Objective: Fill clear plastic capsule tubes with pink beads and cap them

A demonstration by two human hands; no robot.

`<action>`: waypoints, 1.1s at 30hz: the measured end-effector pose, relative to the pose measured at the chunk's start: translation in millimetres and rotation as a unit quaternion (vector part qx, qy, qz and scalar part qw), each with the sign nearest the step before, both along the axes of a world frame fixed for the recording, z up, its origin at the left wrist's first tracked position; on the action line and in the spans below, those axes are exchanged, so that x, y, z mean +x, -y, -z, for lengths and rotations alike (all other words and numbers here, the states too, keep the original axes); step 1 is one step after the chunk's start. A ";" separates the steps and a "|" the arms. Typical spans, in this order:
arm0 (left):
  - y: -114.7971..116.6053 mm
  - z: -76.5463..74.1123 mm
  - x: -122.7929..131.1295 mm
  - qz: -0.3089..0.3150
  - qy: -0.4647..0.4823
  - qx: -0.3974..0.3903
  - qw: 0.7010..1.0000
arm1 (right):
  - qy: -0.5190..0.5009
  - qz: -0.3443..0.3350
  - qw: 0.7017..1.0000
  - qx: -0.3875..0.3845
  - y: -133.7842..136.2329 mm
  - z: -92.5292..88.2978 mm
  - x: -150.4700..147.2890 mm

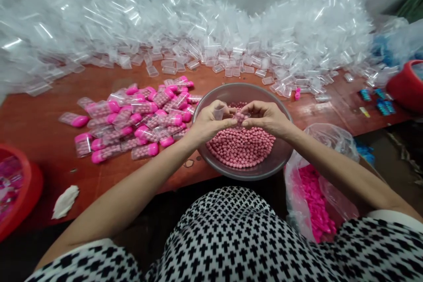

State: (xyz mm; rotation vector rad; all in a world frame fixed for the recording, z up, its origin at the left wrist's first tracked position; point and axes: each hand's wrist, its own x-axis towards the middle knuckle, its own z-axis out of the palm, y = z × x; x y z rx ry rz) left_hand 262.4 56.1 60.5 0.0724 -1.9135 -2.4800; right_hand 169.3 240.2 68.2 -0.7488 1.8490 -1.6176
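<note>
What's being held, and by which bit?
The left hand and right hand hold a clear container of pink beads at their fingertips; which end is too small to tell. The left also grips another container.

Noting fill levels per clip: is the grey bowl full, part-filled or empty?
Part-filled: pink beads cover the bottom of the bowl, while bare grey wall shows between them and the rim.

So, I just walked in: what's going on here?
A person's left hand and right hand hold a clear container of pink beads over a grey basin of loose beads. The left hand also holds another clear container. Pink-capped containers with beads lie left on the table, clear containers are heaped behind, and a bag of pink pieces sits right.
</note>
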 end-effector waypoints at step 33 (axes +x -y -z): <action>-40.1 -7.9 2.4 -0.114 0.151 -0.027 0.982 | -0.334 0.082 0.832 0.436 -156.3 84.6 -92.3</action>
